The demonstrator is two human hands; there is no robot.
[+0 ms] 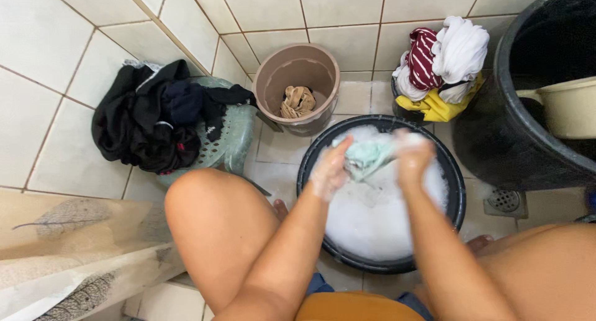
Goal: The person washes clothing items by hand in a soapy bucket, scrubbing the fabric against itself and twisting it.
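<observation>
tiled floor [357, 97]; both soapy hands, left hand [329, 169] and right hand [413, 156], grip pale green cloth [367, 158] over black basin [456, 190].

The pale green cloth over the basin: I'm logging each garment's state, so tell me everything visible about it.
The pale green cloth is a soft, wet-looking fabric, bunched and creased, held above the black basin of white suds. The left hand and right hand, both foam-covered, grip it from either side. Its full shape cannot be made out.

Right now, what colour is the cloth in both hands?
Pale mint green cloth, soapy, best in the head view.
</observation>
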